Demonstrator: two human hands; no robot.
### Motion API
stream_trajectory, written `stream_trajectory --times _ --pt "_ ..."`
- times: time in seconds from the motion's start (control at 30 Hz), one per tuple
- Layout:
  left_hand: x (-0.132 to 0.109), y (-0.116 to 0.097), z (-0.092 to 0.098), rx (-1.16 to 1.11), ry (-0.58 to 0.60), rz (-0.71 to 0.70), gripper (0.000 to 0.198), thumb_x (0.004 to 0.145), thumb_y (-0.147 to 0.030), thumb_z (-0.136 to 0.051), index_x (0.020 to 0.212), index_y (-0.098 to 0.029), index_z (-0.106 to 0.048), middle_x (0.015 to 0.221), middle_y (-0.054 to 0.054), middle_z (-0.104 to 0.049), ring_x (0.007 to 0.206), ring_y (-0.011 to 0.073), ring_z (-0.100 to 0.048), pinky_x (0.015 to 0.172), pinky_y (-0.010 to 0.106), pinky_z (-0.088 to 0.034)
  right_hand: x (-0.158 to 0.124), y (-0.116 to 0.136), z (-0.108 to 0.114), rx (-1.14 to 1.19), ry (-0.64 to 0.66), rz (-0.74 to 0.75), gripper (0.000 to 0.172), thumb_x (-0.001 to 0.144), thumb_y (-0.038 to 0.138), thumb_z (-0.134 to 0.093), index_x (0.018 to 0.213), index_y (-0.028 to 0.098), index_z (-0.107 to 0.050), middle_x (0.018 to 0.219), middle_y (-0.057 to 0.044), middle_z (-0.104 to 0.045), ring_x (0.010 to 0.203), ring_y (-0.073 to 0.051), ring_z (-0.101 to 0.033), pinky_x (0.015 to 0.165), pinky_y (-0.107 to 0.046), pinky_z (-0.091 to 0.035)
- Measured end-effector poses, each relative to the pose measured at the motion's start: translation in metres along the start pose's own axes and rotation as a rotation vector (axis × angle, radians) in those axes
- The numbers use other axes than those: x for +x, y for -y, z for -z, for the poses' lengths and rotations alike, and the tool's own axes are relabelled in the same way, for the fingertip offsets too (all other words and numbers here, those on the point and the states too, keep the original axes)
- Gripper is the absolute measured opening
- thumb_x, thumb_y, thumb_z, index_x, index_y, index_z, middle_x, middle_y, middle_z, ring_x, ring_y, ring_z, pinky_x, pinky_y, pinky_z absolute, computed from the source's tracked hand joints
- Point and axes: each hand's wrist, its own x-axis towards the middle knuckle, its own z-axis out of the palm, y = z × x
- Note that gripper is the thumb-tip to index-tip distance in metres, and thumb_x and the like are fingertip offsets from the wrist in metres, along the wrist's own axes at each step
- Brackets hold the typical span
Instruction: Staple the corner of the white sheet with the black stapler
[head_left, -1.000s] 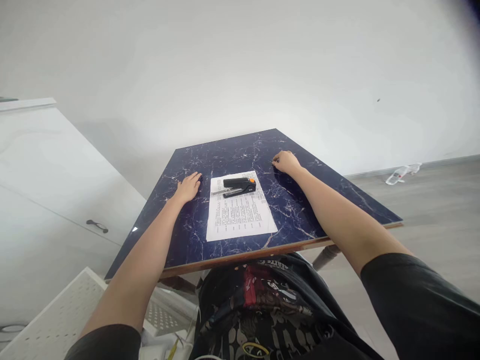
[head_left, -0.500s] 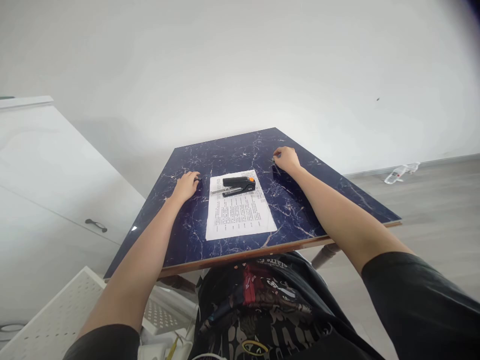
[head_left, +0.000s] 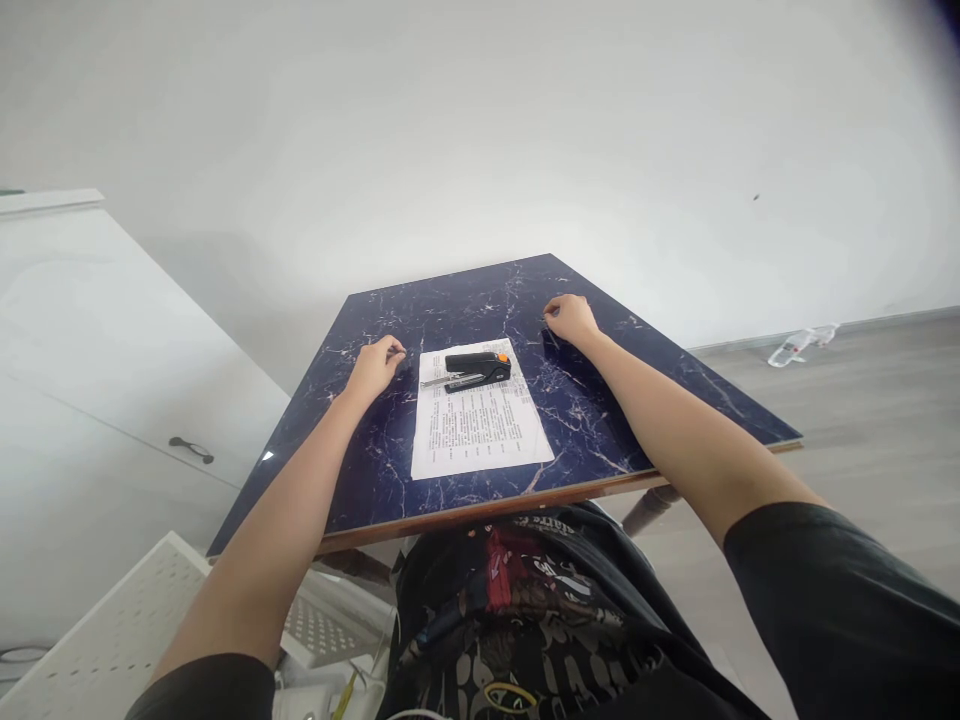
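Note:
A black stapler (head_left: pixel 478 370) with an orange button lies on its side, its jaws spread toward the left. Under it, printed paper (head_left: pixel 484 440) rests on the dark blue marbled table (head_left: pixel 480 300). To the left of the paper, my left hand (head_left: pixel 376 368) is closed in a pinch just above the tabletop. My right hand (head_left: pixel 571 320) is beyond the paper's right side, its thumb and fingers also pinched together. Whatever either hand pinches is too small to make out. Neither hand touches the stapler or the paper.
A white wall (head_left: pixel 480 130) rises behind the table. On the left stands a white cabinet (head_left: pixel 112 330) with a dark handle, and a white perforated rack (head_left: pixel 124 615) is below. A clear plastic item (head_left: pixel 801 346) lies on the floor at right.
My left hand has lifted slightly, its fingers drawing from stretched near the tabletop into a pinch. My right hand has hardly shifted. The stapler and paper stay in place.

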Motion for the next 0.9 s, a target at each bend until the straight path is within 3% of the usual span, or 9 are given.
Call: stream_trajectory --times 0.1,0.3,0.5,0.9 --pt "-0.004 -0.014 0.0 -0.167 -0.003 0.013 0.009 0.089 -0.029 -0.07 0.094 -0.022 -0.066 0.09 0.006 -0.079 0.086 0.0234 -0.075 0.088 0.037 -0.057 0.001 -0.002 -0.001 0.003 0.008 -0.012 0.028 0.085 0.013 -0.063 0.103 0.016 -0.084 0.107 -0.013 -0.081 0.107 -0.03 -0.073 0.106 -0.038 -0.053" --pt "-0.014 -0.045 0.003 -0.246 0.071 -0.064 0.027 0.079 -0.044 -0.084 0.091 -0.021 -0.074 0.091 0.007 -0.08 0.086 0.0232 -0.075 0.085 0.038 -0.057 0.004 -0.004 -0.003 0.009 0.026 -0.008 0.026 0.084 0.013 -0.064 0.101 0.016 -0.084 0.106 -0.012 -0.081 0.112 -0.03 -0.071 0.107 -0.038 -0.052" --pt "-0.019 -0.06 0.003 -0.245 0.239 -0.123 0.022 0.078 -0.041 -0.086 0.091 -0.024 -0.081 0.092 0.006 -0.081 0.088 0.0238 -0.076 0.087 0.04 -0.058 0.004 -0.005 -0.004 0.017 0.045 -0.017 0.028 0.082 0.012 -0.064 0.1 0.016 -0.085 0.103 -0.011 -0.081 0.109 -0.029 -0.072 0.105 -0.037 -0.054" --pt "-0.024 -0.073 0.004 -0.228 0.285 -0.114 0.011 0.079 -0.033 -0.084 0.081 -0.023 -0.08 0.089 0.007 -0.081 0.084 0.0235 -0.076 0.087 0.041 -0.06 0.003 -0.005 -0.003 0.033 0.061 -0.035 0.031 0.077 0.009 -0.064 0.098 0.016 -0.085 0.101 -0.01 -0.081 0.108 -0.027 -0.072 0.105 -0.036 -0.054"
